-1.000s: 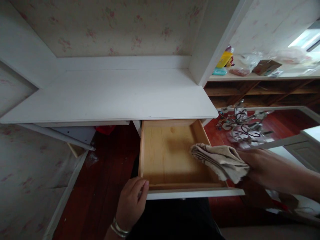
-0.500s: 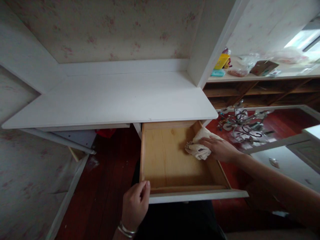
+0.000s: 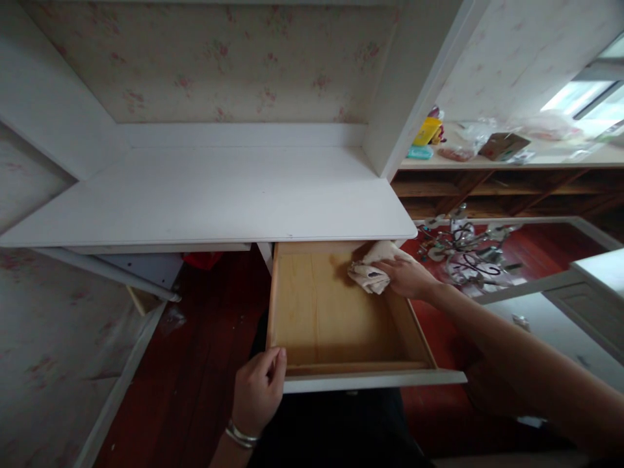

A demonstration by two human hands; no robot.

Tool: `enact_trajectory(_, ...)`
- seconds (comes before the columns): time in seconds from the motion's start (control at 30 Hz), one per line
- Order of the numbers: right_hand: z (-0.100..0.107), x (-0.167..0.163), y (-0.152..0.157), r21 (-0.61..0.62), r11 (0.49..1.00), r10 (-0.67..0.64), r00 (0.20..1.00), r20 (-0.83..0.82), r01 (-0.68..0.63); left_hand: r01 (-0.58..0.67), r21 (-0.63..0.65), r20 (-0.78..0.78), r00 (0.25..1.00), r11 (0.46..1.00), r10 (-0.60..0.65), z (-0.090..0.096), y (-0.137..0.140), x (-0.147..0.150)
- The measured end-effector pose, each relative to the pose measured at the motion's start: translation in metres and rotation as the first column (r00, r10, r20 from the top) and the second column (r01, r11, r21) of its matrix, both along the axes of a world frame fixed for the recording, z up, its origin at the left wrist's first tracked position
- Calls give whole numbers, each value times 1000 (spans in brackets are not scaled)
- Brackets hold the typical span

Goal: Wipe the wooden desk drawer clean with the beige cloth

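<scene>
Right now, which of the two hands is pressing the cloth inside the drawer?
The right hand presses the cloth in the drawer's far right corner; the left hand grips its front edge.

A crumpled beige cloth [image 3: 369, 273] lies pressed into the far right corner of the pulled-out, light wooden drawer [image 3: 322, 312], whose front is white.

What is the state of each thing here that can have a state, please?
Drawer: pulled open, nothing inside but the cloth.
Cloth: crumpled, pressed into the drawer's far right corner.
Right hand: on the cloth.
Left hand: gripping the drawer front's left end.
Desk top: bare.
</scene>
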State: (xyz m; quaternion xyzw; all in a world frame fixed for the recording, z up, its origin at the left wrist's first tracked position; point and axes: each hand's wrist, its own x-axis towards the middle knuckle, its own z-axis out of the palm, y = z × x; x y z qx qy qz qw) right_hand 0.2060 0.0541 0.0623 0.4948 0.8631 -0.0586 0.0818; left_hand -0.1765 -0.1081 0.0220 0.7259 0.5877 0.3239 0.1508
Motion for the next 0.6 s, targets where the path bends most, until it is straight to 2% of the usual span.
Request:
enact_trajectory(0.07, 4, 2, -34, -58, 998, -15, 999, -36, 12, 26, 29, 7, 1000, 999, -26, -2, 1, -2)
enact_trajectory(0.23, 32, 19, -120, -126, 958, -252, 967, 46, 256, 77, 71, 5, 997, 994, -78, -3, 10, -4)
enact_trajectory(0.33, 54, 35, -149, 44, 930, -367, 930, 16, 366, 59, 61, 39, 997, 996, -61, -2, 22, -3)
enact_trajectory(0.4, 62, 37, -155, 193, 916, -344, 936, -79, 352, -15, 12, 120, 993, 1000, 13, -2, 33, 0)
enact_trajectory(0.5, 59, 7, -150, 342, 913, -161, 967, -197, 222, -172, -118, 320, 926, 978, 202, -3, 50, 6)
enact_trajectory(0.53, 54, -14, -147, 336, 926, -103, 971, -216, 173, -215, -147, 386, 886, 965, 256, -2, 55, 8)
enact_trajectory(0.6, 42, -69, -142, 239, 965, -44, 964, -260, 109, -291, -158, 509, 795, 944, 330, 4, 65, 10)
